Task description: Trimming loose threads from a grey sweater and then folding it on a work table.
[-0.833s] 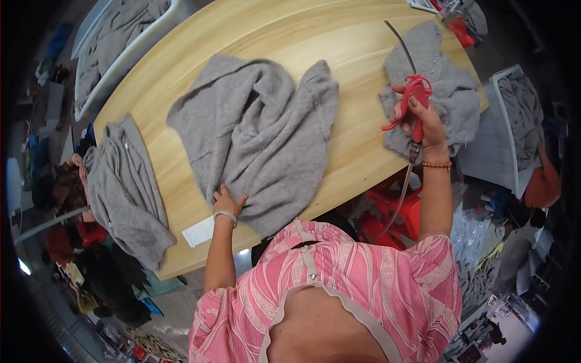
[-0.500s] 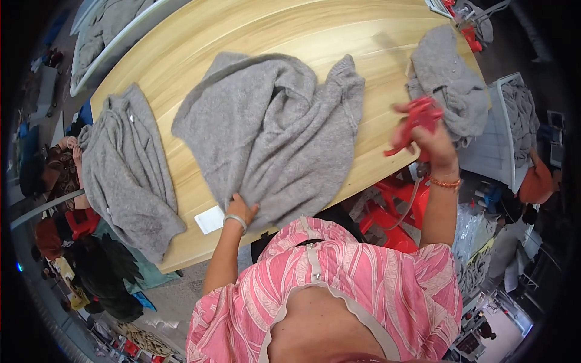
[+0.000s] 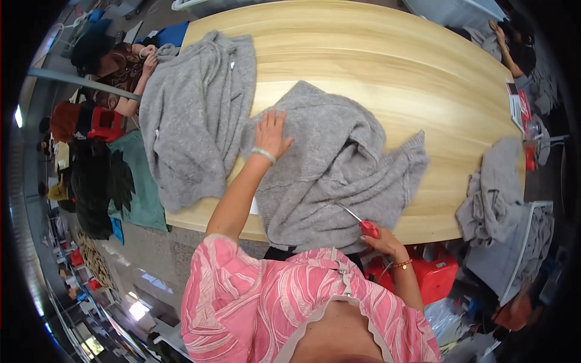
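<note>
Across the light wood table (image 3: 339,36) in front of me lies a grey knit garment (image 3: 315,151), rumpled and folded over on itself. My left hand (image 3: 272,135) rests flat on its upper left part, fingers stretched out. Low on the right side, my right hand (image 3: 382,242) is closed round a red-handled tool (image 3: 368,228). A thin metal shaft or blade points from it up and left over the knit; its exact kind does not show. Whether the tip touches the knit, I cannot tell.
More grey knits (image 3: 193,121) lie at the table's left edge, where another person's hands (image 3: 148,60) hold one end. A grey bundle (image 3: 493,193) sits at the right corner, beside a pale bin (image 3: 511,260). Below the near edge stands a red stool (image 3: 439,272).
My left hand has gone from the garment's near edge up onto its upper left. My right hand has come down from the right onto the garment's lower right with the red-handled tool. The view has shifted.
</note>
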Available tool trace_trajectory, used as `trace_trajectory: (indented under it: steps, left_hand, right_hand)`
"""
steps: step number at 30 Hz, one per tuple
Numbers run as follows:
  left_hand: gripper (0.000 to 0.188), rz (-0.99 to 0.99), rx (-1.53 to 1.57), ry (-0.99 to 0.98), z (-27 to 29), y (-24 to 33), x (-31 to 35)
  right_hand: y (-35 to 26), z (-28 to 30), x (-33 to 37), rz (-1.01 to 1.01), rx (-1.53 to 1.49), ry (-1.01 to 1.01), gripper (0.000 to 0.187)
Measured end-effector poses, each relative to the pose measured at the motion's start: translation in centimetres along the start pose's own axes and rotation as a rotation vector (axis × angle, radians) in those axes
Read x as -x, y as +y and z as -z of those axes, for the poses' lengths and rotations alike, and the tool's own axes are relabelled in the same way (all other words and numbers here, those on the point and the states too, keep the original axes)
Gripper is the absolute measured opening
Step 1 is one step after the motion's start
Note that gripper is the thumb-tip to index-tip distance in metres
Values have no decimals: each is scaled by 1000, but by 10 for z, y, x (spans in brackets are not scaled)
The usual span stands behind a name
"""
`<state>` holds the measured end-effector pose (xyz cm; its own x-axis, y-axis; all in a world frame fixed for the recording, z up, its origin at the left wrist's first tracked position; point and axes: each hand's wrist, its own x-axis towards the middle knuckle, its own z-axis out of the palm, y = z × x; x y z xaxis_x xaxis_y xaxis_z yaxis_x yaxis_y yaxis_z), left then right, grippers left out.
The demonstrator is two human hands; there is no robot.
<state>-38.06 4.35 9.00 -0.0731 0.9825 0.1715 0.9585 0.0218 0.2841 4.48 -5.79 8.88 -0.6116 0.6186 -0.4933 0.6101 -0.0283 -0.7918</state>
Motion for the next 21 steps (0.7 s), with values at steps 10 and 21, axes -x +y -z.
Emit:
trace_trajectory:
  steps: [10,21]
  left_hand:
    - [96,656,-112,-706,-67,121,150]
    - [52,-78,-36,-206,-81,231,185]
  right_hand:
    - [67,217,-55,-241,630,500,54]
    - [106,194,89,-9,589,392,37]
